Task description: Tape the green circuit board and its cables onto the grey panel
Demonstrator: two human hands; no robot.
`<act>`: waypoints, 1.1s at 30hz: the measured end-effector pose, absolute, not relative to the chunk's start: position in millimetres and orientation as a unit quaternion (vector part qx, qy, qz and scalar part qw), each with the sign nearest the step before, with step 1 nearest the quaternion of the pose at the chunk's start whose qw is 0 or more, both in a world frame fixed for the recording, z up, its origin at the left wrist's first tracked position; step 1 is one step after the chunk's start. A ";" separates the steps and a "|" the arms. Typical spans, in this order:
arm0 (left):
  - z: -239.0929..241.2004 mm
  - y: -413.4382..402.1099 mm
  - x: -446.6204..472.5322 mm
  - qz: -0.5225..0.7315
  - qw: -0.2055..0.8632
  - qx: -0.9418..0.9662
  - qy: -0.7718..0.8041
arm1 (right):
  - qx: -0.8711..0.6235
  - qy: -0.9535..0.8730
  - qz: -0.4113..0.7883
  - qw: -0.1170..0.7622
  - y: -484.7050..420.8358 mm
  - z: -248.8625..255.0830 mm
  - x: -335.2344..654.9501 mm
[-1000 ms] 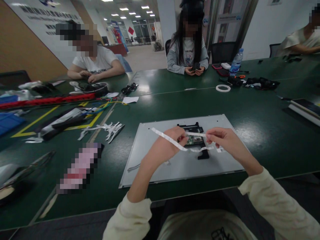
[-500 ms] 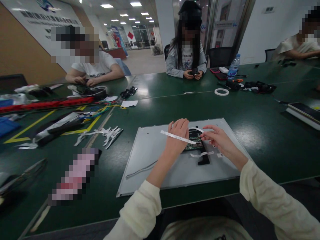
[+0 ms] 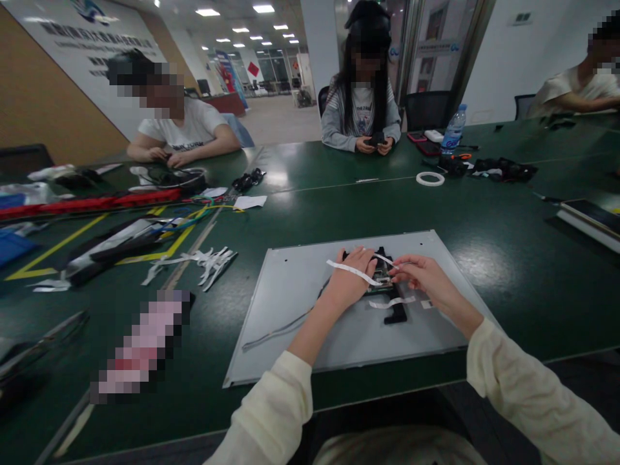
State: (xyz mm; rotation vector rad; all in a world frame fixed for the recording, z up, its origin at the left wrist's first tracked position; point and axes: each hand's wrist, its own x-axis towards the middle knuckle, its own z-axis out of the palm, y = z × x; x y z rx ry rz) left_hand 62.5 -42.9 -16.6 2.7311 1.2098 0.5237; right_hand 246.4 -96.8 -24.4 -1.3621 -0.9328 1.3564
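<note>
strip (image 3: 351, 268), narrow, white and paper-like, lies across the back of the left hand (image 3: 343, 288), behind fingers that reach over the black angular plastic frame (image 3: 396, 314), their grip hidden; the right hand (image 3: 426, 276), just beside them, pinches what looks like the strip's other end. a hard pull with it caught on the knuckles could crease or tear it.

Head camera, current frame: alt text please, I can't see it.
The right hand pinches a white strip above a black frame on a white board, the left hand partly covering the frame. Beyond, a white ring lies on the green table.
</note>
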 end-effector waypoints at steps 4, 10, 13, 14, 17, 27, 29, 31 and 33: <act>-19.1 -42.1 63.3 0.168 0.049 0.900 0.400 | -0.576 -0.406 0.525 0.477 -95.2 -25.3 245.5; -21.1 -43.5 63.7 0.175 0.029 0.900 0.399 | -0.568 -0.424 0.487 0.511 -93.3 -25.9 243.5; -21.9 -43.9 63.7 0.178 0.025 0.899 0.401 | -0.560 -0.419 0.477 0.532 -93.2 -21.5 241.4; -22.2 -43.8 63.8 0.178 0.023 0.898 0.403 | -0.556 -0.415 0.474 0.542 -93.2 -19.5 240.6; -23.3 -43.4 64.2 0.176 0.019 0.894 0.412 | -0.542 -0.404 0.464 0.572 -93.1 -15.6 239.1; -19.1 -45.2 65.0 0.162 0.006 0.894 0.418 | -0.584 -0.419 0.477 0.506 -95.2 -26.8 244.9; -17.9 -45.8 64.8 0.160 0.007 0.896 0.413 | -0.583 -0.425 0.481 0.498 -95.5 -28.4 245.9; -18.1 -46.0 64.6 0.160 0.007 0.897 0.411 | -0.588 -0.431 0.479 0.489 -95.4 -29.4 246.3; -19.5 -45.8 64.5 0.160 0.006 0.898 0.409 | -0.594 -0.435 0.478 0.479 -94.9 -30.5 246.5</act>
